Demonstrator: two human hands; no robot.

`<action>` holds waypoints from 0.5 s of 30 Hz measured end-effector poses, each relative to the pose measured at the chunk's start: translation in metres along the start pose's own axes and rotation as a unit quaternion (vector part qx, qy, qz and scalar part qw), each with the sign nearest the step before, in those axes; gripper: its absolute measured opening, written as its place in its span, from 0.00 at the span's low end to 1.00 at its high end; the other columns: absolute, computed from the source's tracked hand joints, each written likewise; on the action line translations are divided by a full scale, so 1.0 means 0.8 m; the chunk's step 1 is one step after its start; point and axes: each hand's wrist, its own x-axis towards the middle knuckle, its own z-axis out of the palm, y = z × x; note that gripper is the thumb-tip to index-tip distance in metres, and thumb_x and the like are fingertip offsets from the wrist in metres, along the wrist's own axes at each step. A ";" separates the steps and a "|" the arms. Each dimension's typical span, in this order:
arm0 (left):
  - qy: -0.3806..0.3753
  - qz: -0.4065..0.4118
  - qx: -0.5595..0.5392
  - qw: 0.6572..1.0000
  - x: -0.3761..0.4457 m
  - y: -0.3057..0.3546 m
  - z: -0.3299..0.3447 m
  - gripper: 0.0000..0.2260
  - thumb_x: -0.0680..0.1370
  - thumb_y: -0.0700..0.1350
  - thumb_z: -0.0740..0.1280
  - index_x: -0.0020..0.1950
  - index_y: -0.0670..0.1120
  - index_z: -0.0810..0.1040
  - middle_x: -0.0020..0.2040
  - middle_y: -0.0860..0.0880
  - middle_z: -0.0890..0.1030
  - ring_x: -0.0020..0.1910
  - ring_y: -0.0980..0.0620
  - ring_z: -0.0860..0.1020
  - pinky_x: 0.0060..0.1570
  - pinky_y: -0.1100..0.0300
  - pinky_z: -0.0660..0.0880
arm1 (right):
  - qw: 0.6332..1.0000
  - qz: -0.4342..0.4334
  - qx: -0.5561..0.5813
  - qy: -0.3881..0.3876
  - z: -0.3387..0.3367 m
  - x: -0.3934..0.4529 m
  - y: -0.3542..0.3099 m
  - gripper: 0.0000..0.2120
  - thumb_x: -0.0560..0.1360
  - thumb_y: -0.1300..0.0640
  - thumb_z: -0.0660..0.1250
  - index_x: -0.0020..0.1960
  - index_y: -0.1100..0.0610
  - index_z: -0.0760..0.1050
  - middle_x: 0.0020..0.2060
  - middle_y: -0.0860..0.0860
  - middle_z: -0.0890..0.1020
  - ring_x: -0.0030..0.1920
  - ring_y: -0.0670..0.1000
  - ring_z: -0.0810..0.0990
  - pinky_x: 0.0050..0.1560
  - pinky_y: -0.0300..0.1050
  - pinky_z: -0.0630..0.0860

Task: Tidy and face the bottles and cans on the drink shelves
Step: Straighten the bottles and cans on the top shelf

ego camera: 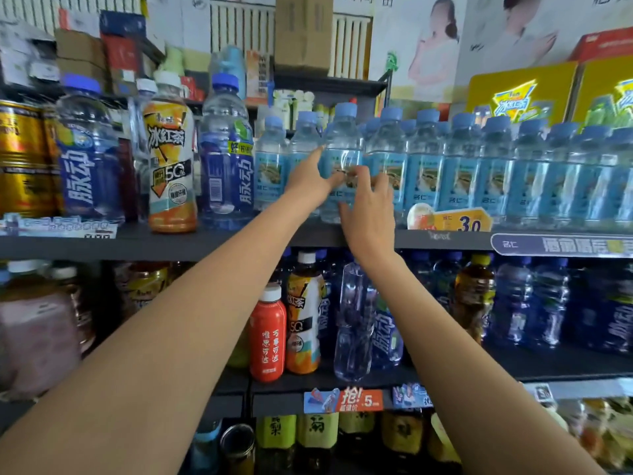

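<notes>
A small clear water bottle [342, 145] with a light-blue cap and blue label stands at the front of the upper shelf [219, 240]. Both my hands are on it. My left hand [313, 178] holds its left side, forefinger stretched up along the bottle and thumb across the label. My right hand [368, 204] grips the label from the front and right with curled fingers. A long row of the same blue-label bottles [496, 166] runs to the right of it.
Left of the row stand two tall blue sports-drink bottles [90, 156], an orange iced-tea bottle [169, 156] and gold cans [22, 159]. The lower shelf [565, 365] holds a red bottle [268, 334], a clear bottle [352, 320] and dark blue bottles. A yellow price tag [459, 221] sits on the upper shelf.
</notes>
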 end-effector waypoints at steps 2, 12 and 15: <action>0.025 -0.001 0.025 0.999 -0.001 0.002 0.002 0.29 0.77 0.50 0.66 0.75 0.49 0.57 0.72 0.46 0.65 0.67 0.45 0.68 0.62 0.50 0.71 | 1.000 0.005 -0.001 -0.006 0.002 0.001 0.001 0.20 0.76 0.64 0.63 0.66 0.58 0.63 0.60 0.59 0.68 0.60 0.57 0.68 0.50 0.47 0.70; 0.222 0.046 -0.013 0.974 -0.042 -0.034 -0.048 0.14 0.78 0.40 0.62 0.63 0.43 0.68 0.55 0.45 0.75 0.46 0.52 0.74 0.48 0.54 0.74 | 0.986 -0.077 0.150 0.006 0.002 0.003 -0.078 0.12 0.75 0.65 0.63 0.58 0.64 0.71 0.57 0.59 0.71 0.56 0.57 0.72 0.51 0.45 0.71; 0.282 0.064 0.040 0.956 -0.057 -0.067 -0.100 0.13 0.76 0.36 0.62 0.60 0.42 0.69 0.55 0.44 0.74 0.47 0.51 0.73 0.46 0.57 0.73 | 0.972 -0.039 0.184 -0.140 0.025 0.019 -0.121 0.16 0.76 0.56 0.66 0.60 0.63 0.70 0.59 0.59 0.71 0.60 0.55 0.70 0.52 0.38 0.65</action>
